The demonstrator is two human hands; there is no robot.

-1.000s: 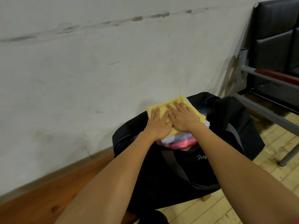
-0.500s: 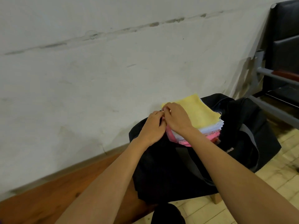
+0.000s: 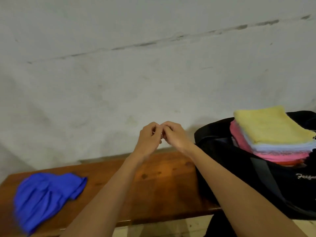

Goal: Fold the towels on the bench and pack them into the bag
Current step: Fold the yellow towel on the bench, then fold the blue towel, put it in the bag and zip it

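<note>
the left hand (image 3: 150,136) and the right hand (image 3: 173,135) meet in the air above the desk (image 3: 162,182). the fingers curl in and the tips touch each other. no towel is in either hand. there may be something tiny, like a thread, pinched between them, but it is too small to tell.

both hands are up off the wood, between the bag and the loose towel. i think they are free so they can go and get the next towel.

to the right, the black bag (image 3: 256,177) sits on the end of the desk, with its top open. a stack (image 3: 273,134) of folded towels pokes out of it. a yellow one lies on top, then pale blue ones, then pink, then red at the bottom. they lie flat, so they fit well and do not tip.

far to the left, a blue towel (image 3: 46,199) lies crumpled on the desk, well apart from the hands. it is not folded yet. i think it is the next one to fold and pack.
</note>
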